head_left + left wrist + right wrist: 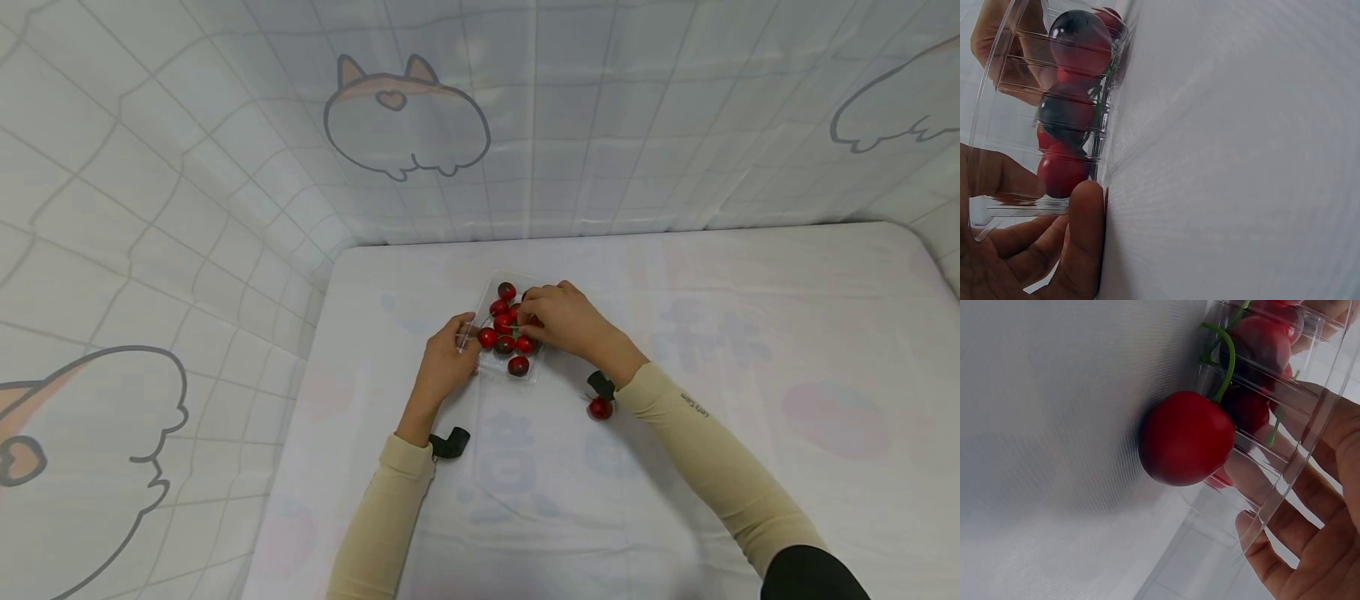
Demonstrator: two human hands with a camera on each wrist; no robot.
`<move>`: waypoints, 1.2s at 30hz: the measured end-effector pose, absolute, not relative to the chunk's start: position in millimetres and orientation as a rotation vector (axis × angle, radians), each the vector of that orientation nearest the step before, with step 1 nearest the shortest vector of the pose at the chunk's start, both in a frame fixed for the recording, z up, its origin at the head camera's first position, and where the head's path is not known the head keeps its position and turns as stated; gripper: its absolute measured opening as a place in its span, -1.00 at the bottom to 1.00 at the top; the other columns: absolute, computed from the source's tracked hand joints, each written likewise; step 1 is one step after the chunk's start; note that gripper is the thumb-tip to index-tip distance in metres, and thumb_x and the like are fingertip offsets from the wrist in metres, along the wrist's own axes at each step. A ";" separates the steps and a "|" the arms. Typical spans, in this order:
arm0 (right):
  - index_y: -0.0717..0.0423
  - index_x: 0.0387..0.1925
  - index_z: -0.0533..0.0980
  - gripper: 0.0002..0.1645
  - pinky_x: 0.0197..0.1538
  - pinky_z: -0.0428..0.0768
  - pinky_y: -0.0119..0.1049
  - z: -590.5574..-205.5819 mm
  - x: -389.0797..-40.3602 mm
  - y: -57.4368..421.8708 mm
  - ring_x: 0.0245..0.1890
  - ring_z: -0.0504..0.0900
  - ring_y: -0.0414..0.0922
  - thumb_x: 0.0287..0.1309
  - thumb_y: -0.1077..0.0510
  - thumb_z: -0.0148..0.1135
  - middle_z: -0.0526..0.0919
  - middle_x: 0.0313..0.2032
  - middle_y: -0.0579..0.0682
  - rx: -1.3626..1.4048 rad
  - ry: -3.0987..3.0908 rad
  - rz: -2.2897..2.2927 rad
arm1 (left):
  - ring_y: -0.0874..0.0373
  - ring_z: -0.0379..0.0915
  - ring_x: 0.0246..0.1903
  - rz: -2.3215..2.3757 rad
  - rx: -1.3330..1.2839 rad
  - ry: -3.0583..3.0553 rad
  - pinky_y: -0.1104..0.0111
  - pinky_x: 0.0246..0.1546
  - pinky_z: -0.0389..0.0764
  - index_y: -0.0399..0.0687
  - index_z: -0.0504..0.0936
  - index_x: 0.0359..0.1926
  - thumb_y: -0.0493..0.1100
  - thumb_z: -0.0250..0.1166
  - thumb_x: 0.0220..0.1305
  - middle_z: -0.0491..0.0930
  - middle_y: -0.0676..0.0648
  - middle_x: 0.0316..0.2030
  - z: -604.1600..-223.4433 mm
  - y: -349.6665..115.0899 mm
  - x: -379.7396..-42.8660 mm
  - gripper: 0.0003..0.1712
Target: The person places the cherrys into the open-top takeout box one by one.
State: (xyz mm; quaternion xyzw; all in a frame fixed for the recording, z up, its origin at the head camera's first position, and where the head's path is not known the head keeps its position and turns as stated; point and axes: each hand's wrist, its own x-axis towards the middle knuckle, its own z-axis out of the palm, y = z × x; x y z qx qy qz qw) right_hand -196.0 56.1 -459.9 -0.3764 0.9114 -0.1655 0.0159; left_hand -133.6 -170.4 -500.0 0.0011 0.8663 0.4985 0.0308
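Observation:
A clear plastic tray (pixel 495 368) with several red cherries (pixel 503 344) sits on the white cloth. My left hand (pixel 447 358) grips its left side; in the left wrist view one fingertip (pixel 1087 200) is low against the wall, by the cloth. Over the right side of the tray, my right hand (pixel 567 321) reaches in and pinches a cherry among the others, mostly hidden by its fingers. Through the clear wall, the right wrist view shows the fingers (pixel 1300 515) of that hand. Outside the tray, one cherry (pixel 1186 439) with a green stem lies on the cloth, near my right wrist.
White cloth with faint pastel prints covers the table (pixel 735 433). Behind it and to the left hang pale grid-patterned curtains (pixel 600 125) with cartoon animals. A black wrist camera mount (pixel 450 442) sticks out beside the left sleeve, another (pixel 601 384) beside the right.

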 end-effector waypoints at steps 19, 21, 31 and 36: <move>0.01 -0.14 0.69 -0.78 0.12 0.53 -0.03 -448.2 -191.8 70.2 -0.01 0.61 -0.05 0.21 0.03 0.43 0.67 -0.06 -0.07 -1.257 2.779 -0.651 | 0.10 0.58 -0.44 1.542 -0.006 2.667 0.30 -0.51 0.70 -0.12 0.44 0.36 -0.26 0.11 0.35 0.62 -0.07 -0.04 -500.3 -169.5 -132.9 -0.45; 0.01 -0.14 0.69 -0.77 0.12 0.53 -0.03 -446.6 -190.9 73.1 -0.03 0.61 -0.06 0.20 0.03 0.44 0.67 -0.07 -0.08 -1.286 2.773 -0.680 | 0.09 0.58 -0.45 1.546 -0.004 2.665 0.30 -0.51 0.70 -0.13 0.44 0.36 -0.26 0.11 0.35 0.62 -0.08 -0.04 -500.4 -169.6 -133.0 -0.45; 0.02 -0.19 0.67 -0.79 0.10 0.55 -0.07 -441.5 -183.0 93.3 -0.07 0.58 -0.05 0.18 0.06 0.46 0.64 -0.11 -0.06 -1.349 2.758 -0.753 | 0.10 0.58 -0.45 1.548 0.008 2.664 0.31 -0.52 0.70 -0.15 0.45 0.35 -0.26 0.10 0.34 0.63 -0.09 -0.04 -501.3 -170.5 -133.0 -0.45; 0.02 -0.12 0.67 -0.76 0.18 0.52 -0.03 -441.7 -180.3 106.9 0.03 0.58 -0.01 0.19 0.05 0.45 0.64 -0.02 -0.04 -1.320 2.759 -0.764 | 0.10 0.57 -0.42 1.538 0.010 2.669 0.31 -0.51 0.70 -0.16 0.45 0.35 -0.26 0.10 0.34 0.63 -0.10 -0.03 -502.2 -170.8 -133.2 -0.45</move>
